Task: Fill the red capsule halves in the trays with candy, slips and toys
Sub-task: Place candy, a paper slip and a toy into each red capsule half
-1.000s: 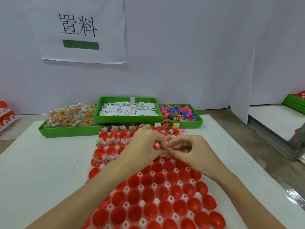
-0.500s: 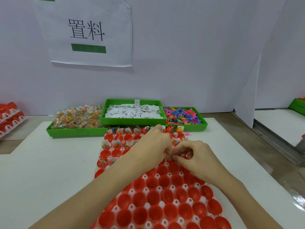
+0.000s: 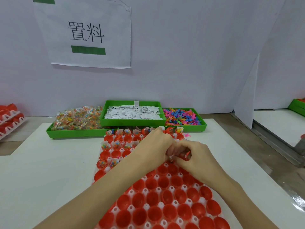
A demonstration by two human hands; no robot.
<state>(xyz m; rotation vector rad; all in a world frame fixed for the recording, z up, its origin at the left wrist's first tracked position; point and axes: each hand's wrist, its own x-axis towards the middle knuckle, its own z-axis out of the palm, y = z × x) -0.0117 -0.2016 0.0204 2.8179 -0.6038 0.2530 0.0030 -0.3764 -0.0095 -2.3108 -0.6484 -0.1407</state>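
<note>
A white tray (image 3: 145, 190) of red capsule halves (image 3: 166, 181) lies on the white table in front of me. Its far rows hold candy packets, slips and toys; the near rows are bare red cups. My left hand (image 3: 153, 146) and my right hand (image 3: 196, 157) meet over the middle rows, fingers curled, and together pinch a small clear candy packet (image 3: 172, 157) just above a capsule. A red bit shows at my right fingertips. Behind the tray stand three green bins: candy packets (image 3: 76, 119), white paper slips (image 3: 132, 111) and small coloured toys (image 3: 181, 117).
More red capsule trays (image 3: 9, 119) are stacked at the far left edge. A white wall with a paper sign (image 3: 85, 35) rises behind the bins. A white divider panel (image 3: 247, 96) and a second bench with a green bin (image 3: 297, 106) lie to the right.
The view has tilted up a little, so the tray and bins sit lower in frame. Both hands stay together over the same middle rows, still working the small packet.
</note>
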